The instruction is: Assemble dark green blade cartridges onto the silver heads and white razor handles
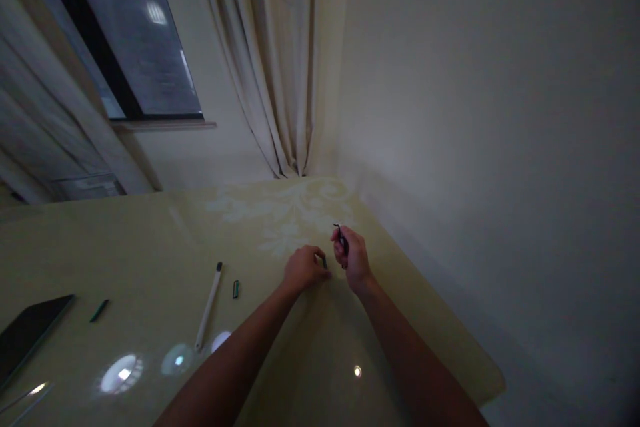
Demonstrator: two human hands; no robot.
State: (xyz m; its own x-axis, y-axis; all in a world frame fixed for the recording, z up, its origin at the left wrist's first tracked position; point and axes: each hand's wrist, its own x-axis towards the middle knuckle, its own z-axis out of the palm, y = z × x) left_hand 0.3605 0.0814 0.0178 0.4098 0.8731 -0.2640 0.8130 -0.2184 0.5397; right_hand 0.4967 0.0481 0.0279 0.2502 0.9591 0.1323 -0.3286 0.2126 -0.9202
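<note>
- Spread beneath both hands: a pale, glossy table (150, 260), bearing work seemingly midway, with two pieces taken up and others left lying.
- At the table's left edge, well apart from the hands: a dark flat slab (35, 333).
- Right hand (352, 255): curled around a slim dark object (343, 239), thin bent tip upward.
- Left hand (305, 267), just beside: narrowed in a pinch on a small dark piece (325, 262); can't tell whether touching the table.
- Lying left of the hands: a white stick (209, 307), dark-ended.
- Near the slab: a green-black strip (99, 311).
- Just beside the stick: a green-and-black rectangle (236, 289), apparently unjoined to anything.
</note>
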